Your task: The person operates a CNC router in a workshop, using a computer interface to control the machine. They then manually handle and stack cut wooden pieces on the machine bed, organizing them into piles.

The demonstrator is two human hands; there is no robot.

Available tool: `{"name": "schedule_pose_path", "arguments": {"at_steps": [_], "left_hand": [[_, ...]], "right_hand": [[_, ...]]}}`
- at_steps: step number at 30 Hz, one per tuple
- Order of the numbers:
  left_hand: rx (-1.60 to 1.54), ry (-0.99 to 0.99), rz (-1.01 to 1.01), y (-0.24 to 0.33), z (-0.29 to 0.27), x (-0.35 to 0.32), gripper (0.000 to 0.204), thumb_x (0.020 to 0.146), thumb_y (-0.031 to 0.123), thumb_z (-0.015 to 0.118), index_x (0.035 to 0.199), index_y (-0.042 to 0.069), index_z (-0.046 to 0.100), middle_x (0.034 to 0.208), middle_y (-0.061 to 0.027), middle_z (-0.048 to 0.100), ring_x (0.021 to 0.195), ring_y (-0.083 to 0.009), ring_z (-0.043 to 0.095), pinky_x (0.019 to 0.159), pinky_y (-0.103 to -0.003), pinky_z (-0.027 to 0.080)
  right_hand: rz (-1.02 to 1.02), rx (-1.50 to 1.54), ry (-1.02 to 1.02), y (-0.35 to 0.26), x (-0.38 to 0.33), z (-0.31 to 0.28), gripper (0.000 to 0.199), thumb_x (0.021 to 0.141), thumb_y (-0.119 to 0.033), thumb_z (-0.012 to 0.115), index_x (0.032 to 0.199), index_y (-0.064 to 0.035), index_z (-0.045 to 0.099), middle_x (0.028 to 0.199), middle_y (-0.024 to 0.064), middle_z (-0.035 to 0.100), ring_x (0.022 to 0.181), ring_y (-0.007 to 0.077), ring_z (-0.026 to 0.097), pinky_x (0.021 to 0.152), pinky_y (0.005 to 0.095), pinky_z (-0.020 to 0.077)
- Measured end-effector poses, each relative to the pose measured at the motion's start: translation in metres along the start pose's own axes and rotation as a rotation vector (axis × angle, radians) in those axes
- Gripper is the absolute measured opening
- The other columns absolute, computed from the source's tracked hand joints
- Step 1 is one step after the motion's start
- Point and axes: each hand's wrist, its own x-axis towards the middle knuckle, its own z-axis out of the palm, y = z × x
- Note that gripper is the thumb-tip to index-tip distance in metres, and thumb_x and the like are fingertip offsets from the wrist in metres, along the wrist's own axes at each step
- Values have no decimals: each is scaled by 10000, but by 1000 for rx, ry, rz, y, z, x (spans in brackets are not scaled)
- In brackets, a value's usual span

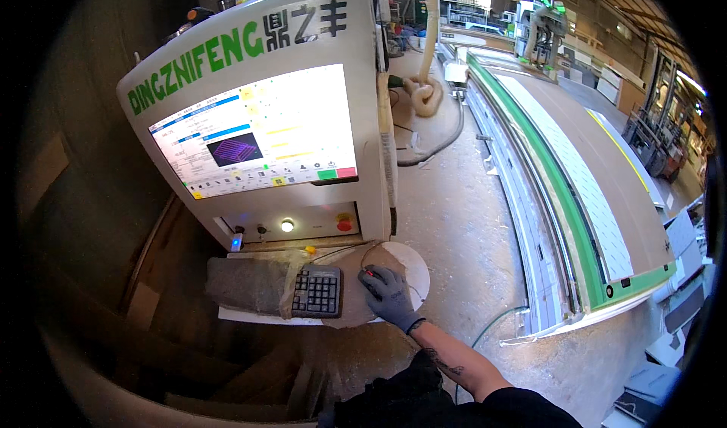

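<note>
A computer mouse [370, 275] is covered by the gloved right hand [390, 295] on a round pad [413, 270] beside the dusty keyboard [318, 291] — grip closed over it. The left hand is not seen. A slip on the dust could probably cause a wrong click on the control screen [257, 136].

A dusty plastic keyboard [317, 292], a glossy screen [257, 133] (brightly lit), a rough concrete floor [454, 224].

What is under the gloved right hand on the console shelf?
A computer mouse, only its front edge showing, sits under the right hand on a round pad. The glove covers the rest of the mouse. A keypad lies beside it.
</note>
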Motion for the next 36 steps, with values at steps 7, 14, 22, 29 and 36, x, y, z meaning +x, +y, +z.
{"name": "schedule_pose_path", "arguments": {"at_steps": [7, 14, 22, 29, 36], "left_hand": [[7, -5, 27, -5, -4, -8, 304, 1005, 215, 453, 1234, 66, 586, 1162, -182, 631, 1048, -320, 619, 906, -440, 493], [5, 10, 25, -8, -3, -19, 303, 1000, 224, 458, 1221, 67, 594, 1146, -182, 635, 1042, -320, 621, 902, -443, 492], [13, 31, 45, -5, 3, -22, 303, 995, 234, 463, 1206, 68, 602, 1128, -182, 638, 1034, -320, 622, 897, -446, 492], [6, 50, 41, -3, 3, -24, 303, 991, 243, 467, 1193, 68, 609, 1113, -181, 641, 1028, -321, 623, 893, -450, 491], [4, 55, 48, -2, 2, -20, 304, 986, 252, 471, 1180, 69, 617, 1097, -181, 644, 1021, -321, 624, 889, -453, 491]], "right_hand": [[17, -9, -7, -4, -2, 2, 473, 765, -153, 684, 1237, -171, 640, 1294, 101, 567, 1208, 343, 507, 1046, 498, 372], [34, 20, -52, -6, -1, 2, 471, 759, -152, 693, 1227, -177, 650, 1291, 107, 576, 1190, 335, 522, 1031, 488, 383], [48, 42, -8, -3, -1, 4, 456, 763, -146, 684, 1217, -168, 653, 1258, 121, 585, 1169, 342, 528, 1040, 485, 378], [20, 44, -2, -4, -1, 7, 473, 757, -133, 690, 1227, -167, 648, 1250, 122, 582, 1172, 339, 528, 1039, 485, 382], [29, 36, -12, -3, -1, 5, 497, 750, -136, 699, 1242, -173, 646, 1277, 122, 570, 1182, 335, 524, 1034, 471, 387]]}}
